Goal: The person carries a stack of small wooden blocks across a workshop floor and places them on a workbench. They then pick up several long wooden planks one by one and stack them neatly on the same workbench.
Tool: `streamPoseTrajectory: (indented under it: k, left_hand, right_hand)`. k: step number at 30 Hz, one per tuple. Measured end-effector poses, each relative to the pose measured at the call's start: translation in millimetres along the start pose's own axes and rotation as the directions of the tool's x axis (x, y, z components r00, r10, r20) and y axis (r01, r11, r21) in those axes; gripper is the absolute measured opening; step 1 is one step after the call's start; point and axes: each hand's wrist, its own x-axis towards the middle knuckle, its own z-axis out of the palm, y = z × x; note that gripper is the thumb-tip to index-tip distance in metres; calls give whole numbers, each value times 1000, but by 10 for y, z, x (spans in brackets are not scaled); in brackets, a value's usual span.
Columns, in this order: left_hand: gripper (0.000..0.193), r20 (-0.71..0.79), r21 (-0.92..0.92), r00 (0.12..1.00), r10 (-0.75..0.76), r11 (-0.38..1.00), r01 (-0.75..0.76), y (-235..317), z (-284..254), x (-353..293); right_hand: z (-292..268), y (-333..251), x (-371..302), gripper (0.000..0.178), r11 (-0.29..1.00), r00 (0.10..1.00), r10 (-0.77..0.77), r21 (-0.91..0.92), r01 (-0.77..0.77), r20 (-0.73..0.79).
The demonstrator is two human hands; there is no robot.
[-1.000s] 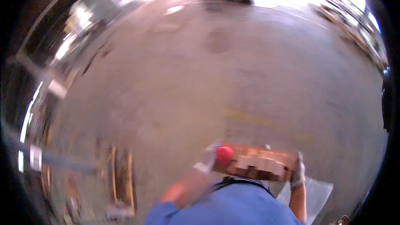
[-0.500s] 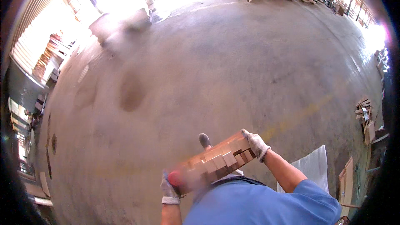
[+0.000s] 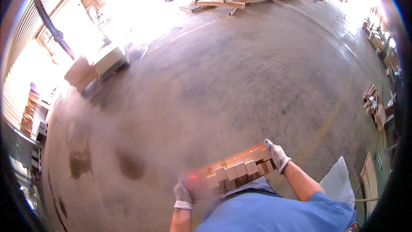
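Note:
A long row of short pale wooden blocks lies across the front of my body, held between both hands. Their ends are uneven, some standing out further than others. At the row's left end my left hand, in a light work glove, is closed on it; a blurred red spot covers part of that end. The gloved right hand grips the other end, its thumb over the upper corner. Whether a tray or box lies beneath the blocks cannot be made out.
Concrete floor spreads ahead, with dark stains at left. Box-like stacks stand at far left. Wooden beams and pallets lie at the back. Scrap wood is piled at right, with a pale sheet and boards nearer me.
My view has shifted, bringing the far stacks and beams lower and leftward in the picture. My shoe has gone out of sight. Both hands still hold the row of blocks, now slightly further right.

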Motion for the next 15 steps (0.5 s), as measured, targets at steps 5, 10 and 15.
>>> streamPoseTrajectory:
  k: [5, 10, 15]
  left_hand:
    - [54, -35, 13, 999, 42, 999, -42, 857, 886, 735]
    - [62, 6, -173, 999, -51, 984, 51, 1310, 1121, 1209]
    - [64, 30, -226, 999, 32, 974, -24, 1820, 1372, 1821]
  right_hand:
    - [616, -932, 1041, 63, 984, 995, -85, -150, 93, 58]
    - [1160, -1887, 1704, 64, 972, 982, -5, -231, 50, 191]
    - [1756, -2838, 2328, 77, 857, 949, -127, -451, 251, 288]
